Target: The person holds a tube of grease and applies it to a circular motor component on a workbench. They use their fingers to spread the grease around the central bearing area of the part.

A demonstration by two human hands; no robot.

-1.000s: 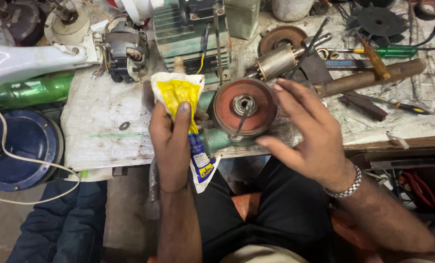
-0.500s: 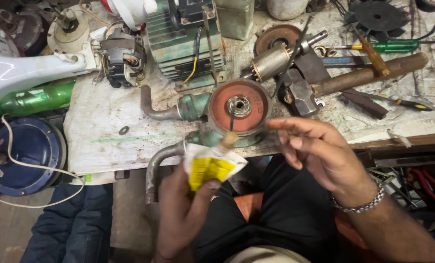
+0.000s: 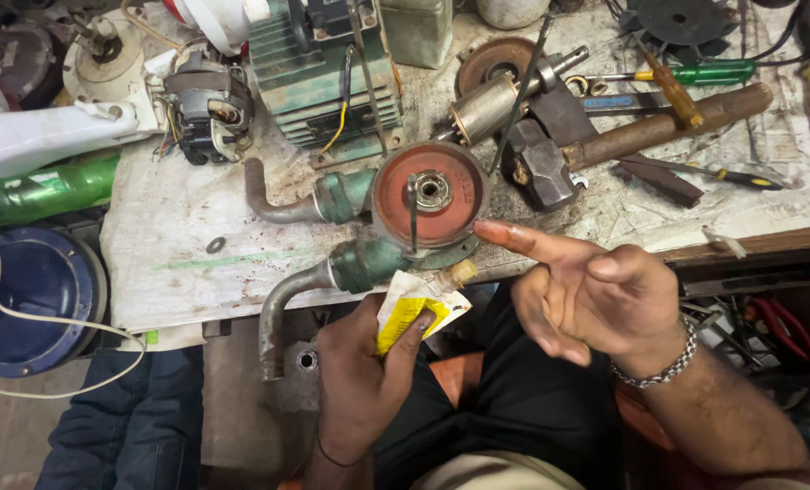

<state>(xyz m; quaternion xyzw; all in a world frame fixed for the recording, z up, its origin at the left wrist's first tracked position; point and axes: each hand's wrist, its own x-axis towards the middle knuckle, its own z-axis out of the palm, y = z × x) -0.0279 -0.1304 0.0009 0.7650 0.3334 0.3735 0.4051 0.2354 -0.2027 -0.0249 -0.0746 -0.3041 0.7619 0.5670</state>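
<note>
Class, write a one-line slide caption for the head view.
Left hand squeezes a yellow tube near a red-faced pump; right hand points.

Single head-worn view, looking steeply down onto a cluttered workbench edge and the wearer's lap.

The scene is seen from one camera only, worn on the head and tilted down and forward, so no second view is shared. The workbench point(image 3: 187, 272) is seen from above at close range, its near edge crossing the middle of the frame. The left hand point(image 3: 364, 381) and right hand point(image 3: 595, 299) are caught low and near the lens, above the lap. The bench's far side is cut off at the top edge. Floor to the left is seen obliquely, and what lies there can perhaps only partly be made out.
</note>
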